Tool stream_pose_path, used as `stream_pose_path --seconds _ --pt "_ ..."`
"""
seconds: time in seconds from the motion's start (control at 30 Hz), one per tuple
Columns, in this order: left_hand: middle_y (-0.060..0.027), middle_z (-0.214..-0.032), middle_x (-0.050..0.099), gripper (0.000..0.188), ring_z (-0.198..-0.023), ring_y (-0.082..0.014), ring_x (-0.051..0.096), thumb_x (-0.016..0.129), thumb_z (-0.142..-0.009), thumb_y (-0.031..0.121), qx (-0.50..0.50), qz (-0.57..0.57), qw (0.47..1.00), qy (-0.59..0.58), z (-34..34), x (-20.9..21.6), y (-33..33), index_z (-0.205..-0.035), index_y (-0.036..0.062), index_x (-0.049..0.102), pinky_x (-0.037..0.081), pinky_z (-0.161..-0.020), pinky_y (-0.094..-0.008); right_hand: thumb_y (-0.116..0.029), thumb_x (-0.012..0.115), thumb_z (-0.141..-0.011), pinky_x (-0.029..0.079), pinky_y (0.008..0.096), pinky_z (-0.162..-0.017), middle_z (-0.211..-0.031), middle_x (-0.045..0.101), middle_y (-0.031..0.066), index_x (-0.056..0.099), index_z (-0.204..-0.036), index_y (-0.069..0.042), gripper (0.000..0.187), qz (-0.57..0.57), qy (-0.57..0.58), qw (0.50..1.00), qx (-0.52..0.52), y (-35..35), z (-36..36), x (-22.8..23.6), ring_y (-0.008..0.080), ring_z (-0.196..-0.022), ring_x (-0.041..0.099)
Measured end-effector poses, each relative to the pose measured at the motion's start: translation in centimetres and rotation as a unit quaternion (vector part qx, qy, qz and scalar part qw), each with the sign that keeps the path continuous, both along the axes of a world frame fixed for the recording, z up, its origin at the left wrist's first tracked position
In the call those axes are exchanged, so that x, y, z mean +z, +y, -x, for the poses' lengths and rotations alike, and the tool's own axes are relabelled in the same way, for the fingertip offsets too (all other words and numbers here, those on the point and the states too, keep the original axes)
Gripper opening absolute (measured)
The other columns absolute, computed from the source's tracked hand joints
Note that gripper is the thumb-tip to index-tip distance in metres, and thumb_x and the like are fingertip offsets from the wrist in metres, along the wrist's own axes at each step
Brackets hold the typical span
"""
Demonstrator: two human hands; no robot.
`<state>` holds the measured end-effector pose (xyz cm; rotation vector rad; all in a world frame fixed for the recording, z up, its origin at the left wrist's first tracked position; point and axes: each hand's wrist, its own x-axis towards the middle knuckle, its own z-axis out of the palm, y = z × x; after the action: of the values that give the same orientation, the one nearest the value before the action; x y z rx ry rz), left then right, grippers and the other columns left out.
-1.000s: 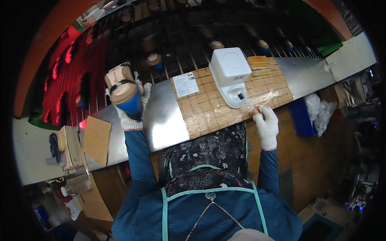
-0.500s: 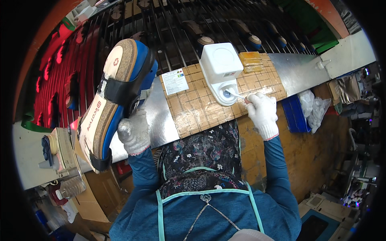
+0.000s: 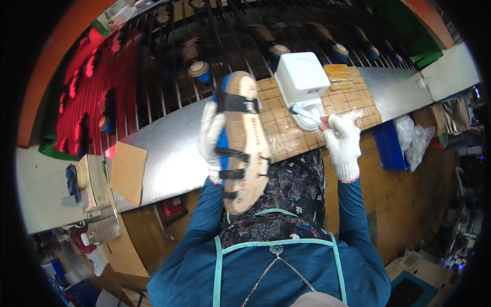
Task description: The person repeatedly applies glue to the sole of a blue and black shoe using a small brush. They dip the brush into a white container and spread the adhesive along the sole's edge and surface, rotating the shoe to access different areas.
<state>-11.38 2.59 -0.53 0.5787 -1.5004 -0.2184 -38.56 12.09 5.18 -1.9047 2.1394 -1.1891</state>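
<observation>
In my left hand (image 3: 210,134), in a white knit glove, is a sandal (image 3: 245,138) on a blue last. Its tan bottom faces up, with black straps wrapped over the edges. The gloved fingers press along its blue left side. My right hand (image 3: 342,143), gloved too, pinches the light handle of a brush (image 3: 308,113) between bare-looking fingertips. The brush's dark tip is over the round cup of a white dispenser (image 3: 305,77), at the cup's left rim. Whether the bristles carry liquid is too small to tell.
The dispenser stands on a taped cardboard sheet (image 3: 353,105) beside a yellow block (image 3: 338,77). Beyond the metal bench edge (image 3: 169,148), more sandals rest on dark rollers (image 3: 230,36), under red light at left. A cardboard piece (image 3: 128,173) lies left; a blue crate (image 3: 391,146) stands right.
My left hand has brought the sandal rightward and turned it more upright, in front of the cardboard sheet. My right hand has lifted the brush tip out of the dispenser's cup.
</observation>
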Motion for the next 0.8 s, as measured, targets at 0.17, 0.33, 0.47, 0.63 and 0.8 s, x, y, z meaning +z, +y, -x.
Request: stream_pose_path --seconds 0.17,0.33,0.47,0.63,0.8 --pt "-0.0208 -0.136 0.06 0.036 -0.131 -0.0418 0.053 0.074 -0.082 0.006 0.018 0.004 0.998 -0.062 0.4 2.4 0.2 -0.117 0.0124 0.069 0.043 -0.111 -0.049 0.0 0.076 -0.079 0.043 0.0266 -0.063 -0.079 0.062 0.006 0.076 -0.097 -0.001 0.018 0.076 -0.15 0.98 0.102 0.2 -4.4 4.5 0.0141 -0.07 0.055" --pt "-0.0189 -0.136 0.059 0.041 -0.13 -0.0447 0.053 0.08 -0.074 0.012 0.015 0.032 0.996 -0.08 0.0 3.9 0.8 -0.114 0.018 0.071 0.046 -0.107 -0.0517 -0.005 0.07 -0.087 0.044 0.026 -0.071 -0.088 0.062 0.0038 0.075 -0.101 0.002 0.017 -0.017 -0.307 0.939 0.153 0.1 -7.2 4.8 0.0121 -0.082 0.056" --pt "-0.0185 -0.137 0.059 0.044 -0.13 -0.0452 0.053 0.08 -0.069 0.012 0.042 0.037 0.992 -0.114 -0.6 3.8 2.0 -0.112 0.0203 0.072 0.047 -0.107 -0.0525 -0.007 0.073 -0.087 0.046 0.0271 -0.071 -0.09 0.062 0.0044 0.076 -0.102 0.001 0.018 0.047 -0.274 0.955 0.104 -1.0 -8.0 4.1 0.0128 -0.083 0.057" --pt "-0.018 -0.137 0.059 0.041 -0.132 -0.0451 0.051 0.079 -0.067 0.012 0.044 0.037 0.989 -0.133 -1.1 3.9 2.7 -0.107 0.0201 0.073 0.047 -0.107 -0.0531 -0.011 0.077 -0.085 0.046 0.0298 -0.071 -0.089 0.065 0.0081 0.077 -0.102 -0.003 0.019 0.124 -0.18 0.973 0.071 -2.6 -7.1 5.1 0.0177 -0.083 0.061" --pt "-0.017 -0.137 0.059 0.042 -0.132 -0.0437 0.051 0.079 -0.066 0.01 0.035 0.043 0.989 -0.138 -1.2 4.3 2.5 -0.107 0.0203 0.073 0.045 -0.108 -0.0543 -0.01 0.081 -0.078 0.046 0.035 -0.078 -0.091 0.067 0.0075 0.078 -0.098 -0.007 0.021 0.167 -0.053 0.984 0.029 -2.8 -6.4 6.1 0.0237 -0.085 0.06"
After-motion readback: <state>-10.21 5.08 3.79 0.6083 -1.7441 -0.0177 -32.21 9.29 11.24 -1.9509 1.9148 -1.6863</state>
